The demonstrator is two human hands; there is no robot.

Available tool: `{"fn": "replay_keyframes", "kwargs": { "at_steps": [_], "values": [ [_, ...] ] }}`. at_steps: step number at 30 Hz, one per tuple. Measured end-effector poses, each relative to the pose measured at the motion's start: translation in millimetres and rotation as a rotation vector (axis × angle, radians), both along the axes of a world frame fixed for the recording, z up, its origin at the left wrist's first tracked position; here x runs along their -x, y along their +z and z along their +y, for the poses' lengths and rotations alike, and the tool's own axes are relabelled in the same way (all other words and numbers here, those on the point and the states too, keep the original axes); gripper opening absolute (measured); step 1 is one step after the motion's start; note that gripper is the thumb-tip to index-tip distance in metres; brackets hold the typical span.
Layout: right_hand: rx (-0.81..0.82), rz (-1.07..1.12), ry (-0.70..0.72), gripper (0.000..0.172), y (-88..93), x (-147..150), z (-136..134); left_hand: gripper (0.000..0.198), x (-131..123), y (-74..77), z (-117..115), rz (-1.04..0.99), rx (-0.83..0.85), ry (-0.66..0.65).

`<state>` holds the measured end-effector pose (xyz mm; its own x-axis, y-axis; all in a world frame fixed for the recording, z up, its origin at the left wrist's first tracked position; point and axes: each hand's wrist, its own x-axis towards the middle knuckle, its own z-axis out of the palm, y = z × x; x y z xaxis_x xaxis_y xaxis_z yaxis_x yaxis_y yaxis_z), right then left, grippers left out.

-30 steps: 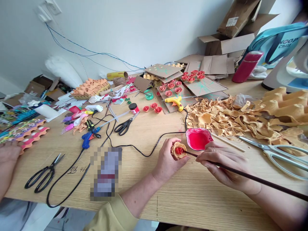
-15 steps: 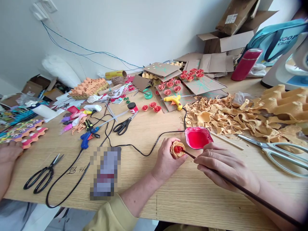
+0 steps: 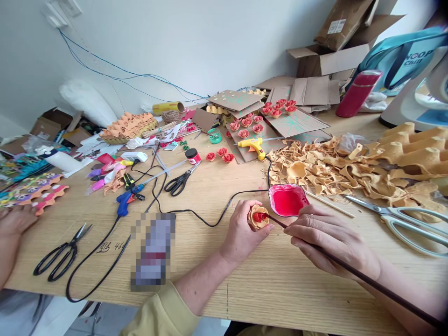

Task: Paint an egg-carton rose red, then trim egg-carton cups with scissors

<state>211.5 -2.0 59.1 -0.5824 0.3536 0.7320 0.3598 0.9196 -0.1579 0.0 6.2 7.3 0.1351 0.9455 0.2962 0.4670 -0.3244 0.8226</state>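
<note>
My left hand (image 3: 243, 231) is closed around a tan egg-carton flower (image 3: 256, 223) whose inner petals are red. Between the fingers of my right hand (image 3: 329, 238) is a long dark paintbrush (image 3: 364, 278), its tip at the flower's centre. Right behind the two hands stands a small wavy-edged dish (image 3: 287, 199) of red paint, partly covered by my right fingers. Farther back, several red-painted flowers (image 3: 227, 157) sit on the table and on cardboard sheets.
Large scissors (image 3: 402, 219) and a wooden stick (image 3: 332, 205) lie at right, before tan carton scraps (image 3: 315, 163). A yellow glue gun (image 3: 254, 147) trails a black cord. Left are a blue glue gun (image 3: 124, 201), black scissors (image 3: 65, 254) and another person's hand (image 3: 16, 221).
My right hand has shifted slightly to the right with the paintbrush, whose tip stays at the flower's centre. My left hand holds the flower in the same place.
</note>
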Motion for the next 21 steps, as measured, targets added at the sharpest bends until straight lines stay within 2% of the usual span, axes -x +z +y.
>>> {"fn": "replay_keyframes", "kwargs": {
  "at_steps": [5,10,21],
  "values": [
    [0.009,0.021,-0.009,0.014,-1.9,-3.1,3.0,0.048,-0.7,1.9,-0.3,0.004,-0.013,0.006],
    [0.099,0.106,0.028,0.023,-4.1,-7.2,7.0,0.048,-0.6,3.0,-0.8,0.005,-0.038,-0.023],
    [0.096,0.085,0.024,0.022,-4.0,-4.8,9.0,0.053,-1.6,2.3,-2.3,-0.023,-0.024,-0.040]
  ]
}}
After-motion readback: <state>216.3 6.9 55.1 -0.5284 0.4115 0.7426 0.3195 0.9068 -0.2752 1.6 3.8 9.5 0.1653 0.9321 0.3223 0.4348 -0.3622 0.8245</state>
